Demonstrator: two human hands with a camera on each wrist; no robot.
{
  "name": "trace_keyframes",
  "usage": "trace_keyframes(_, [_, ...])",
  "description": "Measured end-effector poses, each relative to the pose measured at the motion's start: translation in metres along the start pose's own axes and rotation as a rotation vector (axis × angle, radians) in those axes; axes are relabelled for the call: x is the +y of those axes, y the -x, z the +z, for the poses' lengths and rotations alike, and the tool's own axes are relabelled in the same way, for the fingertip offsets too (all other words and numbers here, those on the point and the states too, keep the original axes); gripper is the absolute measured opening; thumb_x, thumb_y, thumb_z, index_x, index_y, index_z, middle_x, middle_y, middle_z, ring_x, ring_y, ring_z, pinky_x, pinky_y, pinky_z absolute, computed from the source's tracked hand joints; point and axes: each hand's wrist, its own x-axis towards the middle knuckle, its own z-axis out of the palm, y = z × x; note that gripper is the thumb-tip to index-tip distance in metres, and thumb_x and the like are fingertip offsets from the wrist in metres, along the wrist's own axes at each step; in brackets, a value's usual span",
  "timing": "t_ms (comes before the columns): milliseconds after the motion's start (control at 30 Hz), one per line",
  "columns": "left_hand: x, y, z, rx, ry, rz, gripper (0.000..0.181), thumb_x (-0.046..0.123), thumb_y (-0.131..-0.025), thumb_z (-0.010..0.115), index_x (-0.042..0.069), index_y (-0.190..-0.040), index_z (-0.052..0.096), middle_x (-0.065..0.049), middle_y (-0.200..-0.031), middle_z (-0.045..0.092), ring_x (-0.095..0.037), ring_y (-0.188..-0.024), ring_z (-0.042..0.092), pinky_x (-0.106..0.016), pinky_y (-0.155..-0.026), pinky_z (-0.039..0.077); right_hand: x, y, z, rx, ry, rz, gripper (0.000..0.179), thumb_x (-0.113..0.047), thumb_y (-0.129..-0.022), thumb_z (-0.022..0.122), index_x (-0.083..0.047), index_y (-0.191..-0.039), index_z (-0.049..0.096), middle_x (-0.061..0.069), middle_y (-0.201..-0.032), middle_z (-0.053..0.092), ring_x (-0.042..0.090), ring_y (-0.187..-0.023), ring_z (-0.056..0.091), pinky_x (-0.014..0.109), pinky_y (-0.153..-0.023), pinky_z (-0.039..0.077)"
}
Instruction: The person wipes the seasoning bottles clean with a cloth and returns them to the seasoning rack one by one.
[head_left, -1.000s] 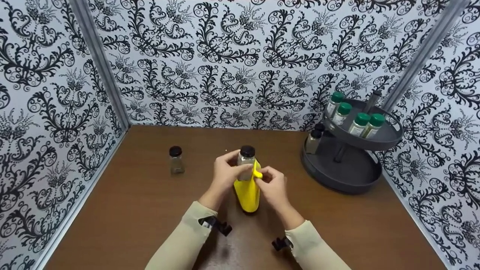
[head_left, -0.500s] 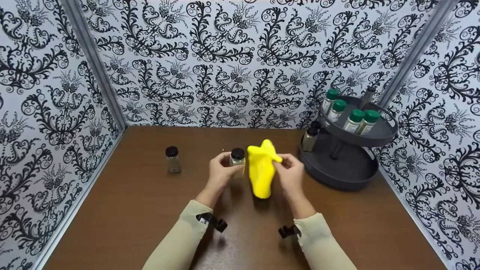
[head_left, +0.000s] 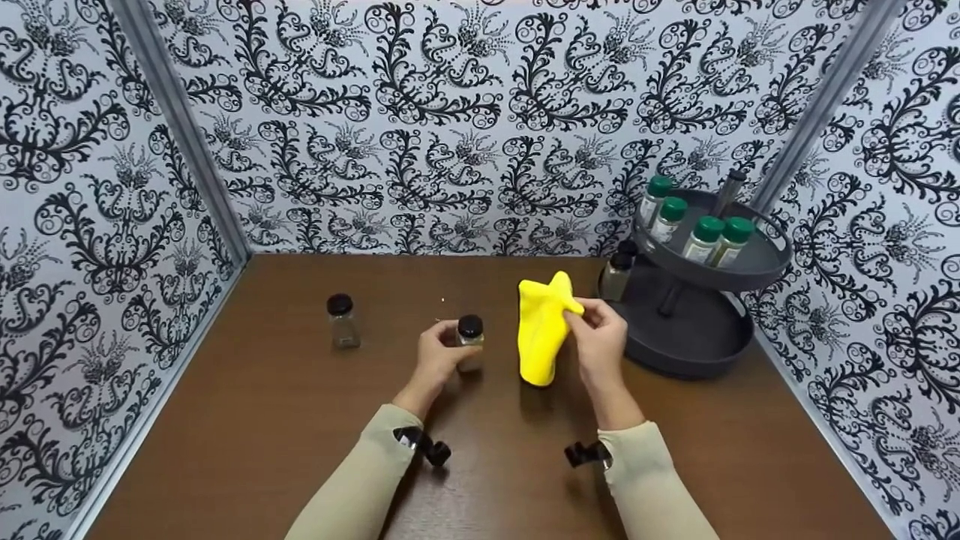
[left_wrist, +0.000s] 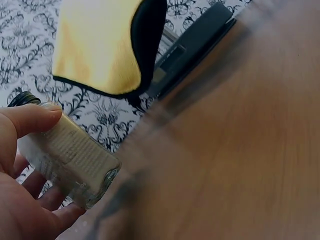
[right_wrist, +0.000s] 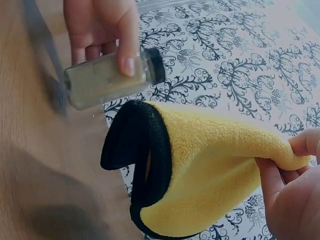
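My left hand [head_left: 439, 356] grips a clear glass spice jar [left_wrist: 75, 155] with a black lid [head_left: 470, 325], thumb on one side and fingers on the other. The jar is upright in the head view and holds something pale. To its right, my right hand [head_left: 602, 337] pinches a yellow cloth [head_left: 541, 330] with dark edging near its top. The cloth hangs down from the pinch in loose folds, apart from the jar. In the right wrist view, the black border [right_wrist: 157, 155] of the cloth curls open below the jar.
Another black-lidded jar [head_left: 344, 328] stands at the left of the brown table [head_left: 300, 435]. On the right is a dark two-tier round rack [head_left: 686, 352]. Several green-capped jars [head_left: 703, 240] fill its upper tier, and black-capped jars [head_left: 617, 277] stand at the lower tier's left.
The cloth was against the jar a second ago; my right hand has drawn it away to the right, where it now hangs free. My left hand, still holding the jar, has moved slightly left and lower.
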Motion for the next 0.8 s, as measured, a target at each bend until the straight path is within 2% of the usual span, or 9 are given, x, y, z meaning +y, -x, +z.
trace_keyframes(267, [-0.009, -0.003, -0.002, -0.022, -0.056, 0.005, 0.048, -0.004, -0.069, 0.09, -0.004, -0.113, 0.073, -0.014, -0.103, 0.072, -0.019, -0.093, 0.064, -0.025, -0.082, 0.053, -0.001, 0.002, 0.002, -0.019, -0.006, -0.011, 0.021, 0.014, -0.086, 0.075, 0.017, -0.107, 0.072, 0.002, -0.085, 0.075, 0.012, -0.075, 0.067, 0.02, -0.067, 0.058])
trace_keyframes(400, [-0.012, -0.003, -0.007, -0.042, -0.08, 0.01, 0.05, -0.001, -0.07, 0.092, -0.001, -0.115, 0.072, -0.015, -0.107, 0.072, -0.021, -0.097, 0.065, -0.026, -0.085, 0.054, 0.0, 0.005, 0.005, -0.049, -0.023, -0.009, 0.021, 0.014, -0.086, 0.075, 0.016, -0.107, 0.072, 0.005, -0.089, 0.076, 0.013, -0.077, 0.068, 0.02, -0.069, 0.059])
trace_keyframes(500, [-0.017, -0.005, -0.015, -0.08, -0.106, 0.023, 0.059, 0.003, -0.069, 0.096, 0.002, -0.122, 0.07, -0.015, -0.114, 0.072, -0.022, -0.103, 0.066, -0.027, -0.089, 0.054, 0.001, 0.008, 0.007, -0.077, -0.024, -0.006, 0.021, 0.015, -0.087, 0.074, 0.016, -0.108, 0.072, 0.005, -0.09, 0.076, 0.014, -0.078, 0.068, 0.021, -0.07, 0.059])
trace_keyframes(567, [-0.022, -0.008, -0.021, -0.133, -0.088, 0.039, 0.065, 0.001, -0.07, 0.094, 0.002, -0.13, 0.067, -0.016, -0.12, 0.071, -0.024, -0.107, 0.066, -0.028, -0.093, 0.055, 0.002, 0.01, 0.008, -0.082, -0.019, -0.009, 0.021, 0.014, -0.087, 0.074, 0.017, -0.108, 0.072, 0.005, -0.089, 0.075, 0.014, -0.078, 0.068, 0.021, -0.069, 0.059])
trace_keyframes(633, [-0.026, -0.012, -0.026, -0.195, -0.054, 0.065, 0.068, -0.006, -0.074, 0.086, 0.002, -0.137, 0.064, -0.019, -0.126, 0.07, -0.025, -0.111, 0.066, -0.03, -0.096, 0.055, 0.003, 0.01, 0.008, -0.082, -0.012, -0.015, 0.022, 0.015, -0.086, 0.074, 0.018, -0.108, 0.072, 0.004, -0.087, 0.075, 0.013, -0.077, 0.068, 0.021, -0.069, 0.059])
trace_keyframes(700, [-0.03, -0.017, -0.029, -0.262, -0.013, 0.106, 0.068, -0.013, -0.077, 0.071, 0.0, -0.143, 0.06, -0.022, -0.133, 0.068, -0.024, -0.116, 0.065, -0.033, -0.1, 0.053, 0.003, 0.01, 0.008, -0.079, -0.003, -0.015, 0.022, 0.014, -0.086, 0.075, 0.018, -0.108, 0.072, 0.005, -0.087, 0.074, 0.013, -0.077, 0.067, 0.021, -0.068, 0.058])
trace_keyframes(800, [-0.033, -0.025, -0.029, -0.347, 0.038, 0.154, 0.076, -0.019, -0.074, 0.052, -0.004, -0.148, 0.056, -0.023, -0.142, 0.064, -0.017, -0.12, 0.06, -0.033, -0.104, 0.047, 0.003, 0.01, 0.008, -0.077, 0.009, -0.008, 0.022, 0.014, -0.086, 0.075, 0.017, -0.108, 0.072, 0.006, -0.088, 0.075, 0.013, -0.078, 0.068, 0.02, -0.069, 0.058])
